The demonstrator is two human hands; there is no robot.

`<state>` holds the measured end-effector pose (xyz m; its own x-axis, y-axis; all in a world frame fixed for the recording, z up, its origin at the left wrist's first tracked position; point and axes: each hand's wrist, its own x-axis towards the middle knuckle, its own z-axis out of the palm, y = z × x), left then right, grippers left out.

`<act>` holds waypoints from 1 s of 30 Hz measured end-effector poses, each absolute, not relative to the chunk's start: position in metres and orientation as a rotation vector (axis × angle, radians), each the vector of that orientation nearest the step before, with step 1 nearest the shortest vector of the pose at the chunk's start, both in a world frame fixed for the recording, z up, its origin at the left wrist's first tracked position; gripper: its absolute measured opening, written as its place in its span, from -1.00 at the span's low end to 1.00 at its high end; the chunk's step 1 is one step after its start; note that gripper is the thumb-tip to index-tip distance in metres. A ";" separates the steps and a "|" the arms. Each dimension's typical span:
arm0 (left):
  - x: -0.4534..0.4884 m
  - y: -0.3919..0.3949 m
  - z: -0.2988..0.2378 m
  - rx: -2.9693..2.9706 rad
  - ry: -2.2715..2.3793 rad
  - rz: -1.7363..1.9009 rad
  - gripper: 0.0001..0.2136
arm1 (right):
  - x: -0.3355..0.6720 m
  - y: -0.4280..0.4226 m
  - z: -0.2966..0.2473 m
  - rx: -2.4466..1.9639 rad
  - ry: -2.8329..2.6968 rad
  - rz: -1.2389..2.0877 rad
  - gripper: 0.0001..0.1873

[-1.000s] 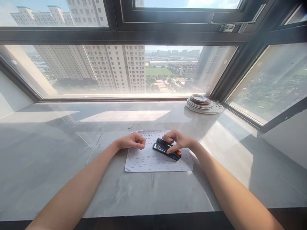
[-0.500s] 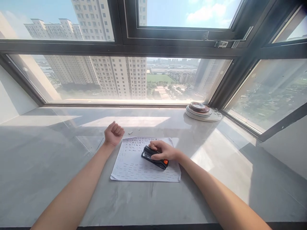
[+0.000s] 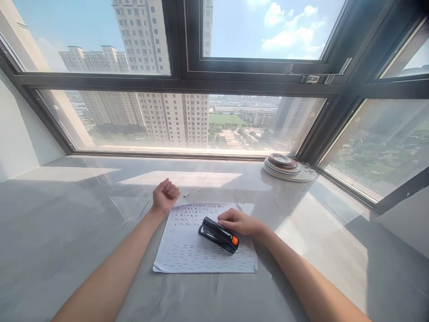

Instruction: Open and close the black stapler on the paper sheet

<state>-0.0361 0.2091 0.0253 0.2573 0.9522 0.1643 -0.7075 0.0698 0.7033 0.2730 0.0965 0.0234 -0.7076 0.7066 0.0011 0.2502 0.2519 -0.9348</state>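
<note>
A black stapler [image 3: 218,234] with an orange end lies on a printed sheet of paper [image 3: 201,250] on the grey marble sill. My right hand [image 3: 238,221] rests beside the stapler's far side, fingers curled, fingertips touching its top. My left hand [image 3: 165,195] is off the paper at its top left corner, curled into a loose fist with the palm turned up; nothing shows in it.
A stack of plates [image 3: 288,167] stands at the back right of the sill [image 3: 83,214] near the window corner. A small scrap [image 3: 186,194] lies just beyond the paper. Window frames [image 3: 181,85] run along the back and right.
My left hand left the paper and moved up and left, turning palm up into a fist. My right hand loosened from gripping the stapler to resting beside it. The view tilted up.
</note>
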 end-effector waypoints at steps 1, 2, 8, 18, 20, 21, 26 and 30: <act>-0.036 0.209 0.025 0.783 0.392 1.288 -0.45 | 0.274 0.097 0.024 -0.875 -2.122 1.455 -0.37; -0.035 0.208 0.026 0.782 0.402 1.282 -0.45 | 0.276 0.098 0.024 -0.878 -2.132 1.462 -0.36; -0.035 0.207 0.024 0.795 0.414 1.250 -0.44 | 0.312 0.103 0.030 -0.923 -2.152 1.579 -0.37; -0.007 0.185 0.022 1.594 0.446 0.775 -0.44 | 0.342 0.107 0.023 -1.001 -2.159 1.490 -0.32; 0.001 0.178 0.023 1.806 0.394 0.485 -0.44 | 0.341 0.108 0.021 -1.014 -2.176 1.480 -0.31; 0.004 0.174 0.024 1.870 0.370 0.370 -0.44 | 0.341 0.108 0.021 -1.021 -2.186 1.472 -0.30; 0.010 0.165 0.027 1.915 0.278 0.151 -0.43 | 0.337 0.106 0.024 -1.000 -2.236 1.444 -0.29; 0.011 0.162 0.030 1.939 0.251 0.086 -0.44 | 0.325 0.099 0.030 -1.035 -2.306 1.379 -0.31</act>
